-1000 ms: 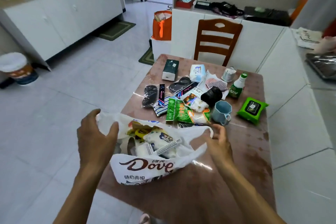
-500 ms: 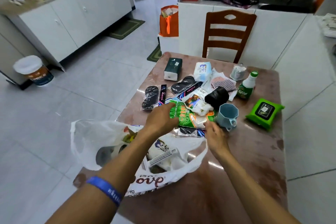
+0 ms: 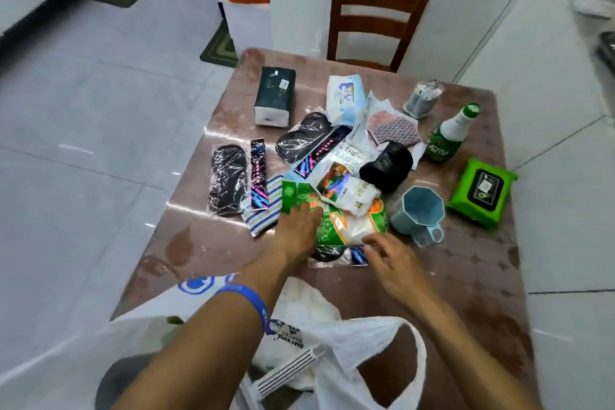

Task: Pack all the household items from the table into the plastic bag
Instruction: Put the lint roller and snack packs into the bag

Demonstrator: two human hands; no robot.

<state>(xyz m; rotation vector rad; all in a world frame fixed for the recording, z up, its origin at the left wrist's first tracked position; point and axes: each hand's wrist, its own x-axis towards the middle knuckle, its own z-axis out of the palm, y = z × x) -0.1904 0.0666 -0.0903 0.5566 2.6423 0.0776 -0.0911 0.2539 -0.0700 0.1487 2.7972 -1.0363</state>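
Left grip [image 3: 298, 226] lies on green packet [image 3: 332, 216], fingers hidden; right grip [image 3: 392, 258] loosely spread beside. Plastic bag [image 3: 349, 343] partly filled; most items still on surface [image 3: 466, 276].

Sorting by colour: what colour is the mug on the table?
The mug is light blue, seen in the head view.

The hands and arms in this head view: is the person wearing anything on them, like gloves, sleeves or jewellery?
Both hands are bare, with no gloves or rings visible. The left hand has a blue rubbery wristband with faint lettering too blurred to read. The right hand and its wrist carry nothing. No sleeves show: both forearms are uncovered right down to the frame's lower edge.
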